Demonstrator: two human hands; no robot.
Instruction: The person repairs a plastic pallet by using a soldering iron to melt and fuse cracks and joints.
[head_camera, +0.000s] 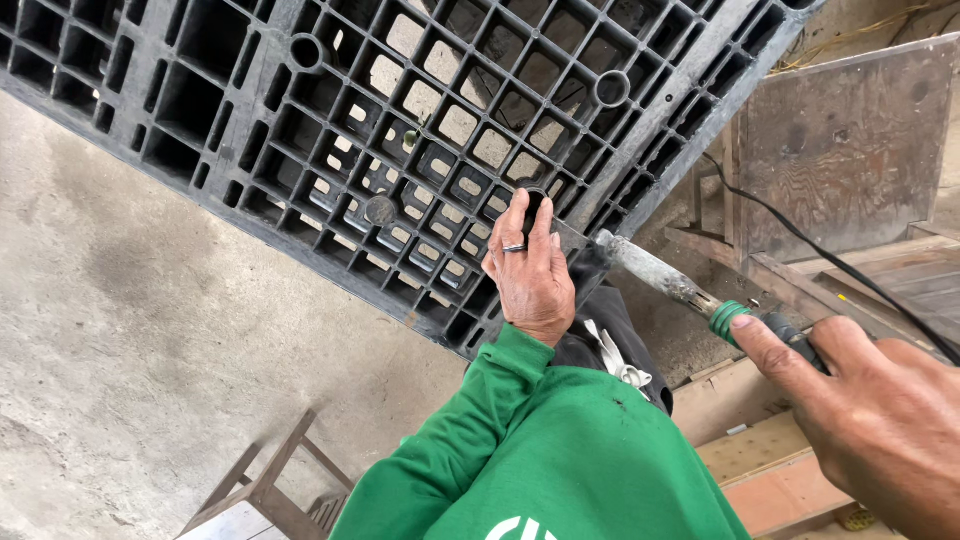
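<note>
**A:** what step is this? left hand (530, 275) lies flat on the black plastic pallet (400, 130), fingers spread, gripping nothing; right hand (870, 420) is closed round the heat tool (690, 290), tip at the pallet's lower edge.

**B:** looks mid-repair; next probably needs steady tip contact; concrete floor (130, 350) below the pallet, wooden boards (850, 150) to its right.

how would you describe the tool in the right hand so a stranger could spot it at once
Start at the big black plastic pallet filling the top. At its lower edge, beside the left hand, a grimy metal rod meets it: that tool, with a green collar, runs into the right hand.
</note>
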